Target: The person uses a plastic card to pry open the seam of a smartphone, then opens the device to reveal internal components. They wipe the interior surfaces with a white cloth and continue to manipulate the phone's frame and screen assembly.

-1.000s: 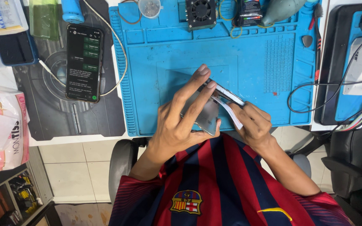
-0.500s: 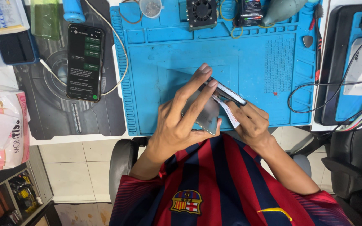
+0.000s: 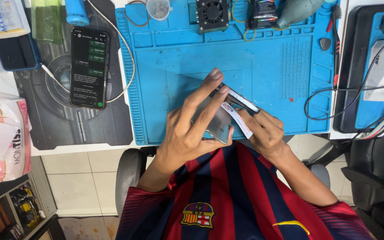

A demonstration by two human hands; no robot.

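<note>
Here the left hand point(image 3: 187, 129) and right hand point(image 3: 263, 131) both grip a thin phone point(image 3: 236, 98) with a grey glossy panel and white strip, tilted between them above the blue mat point(image 3: 178, 66).

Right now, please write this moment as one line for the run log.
left hand: fingers spread on phone | right hand: grips phone, white strip | below: blue mat | second phone: lit, at side

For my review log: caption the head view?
Left hand and right hand hold a phone above a blue mat.
</note>
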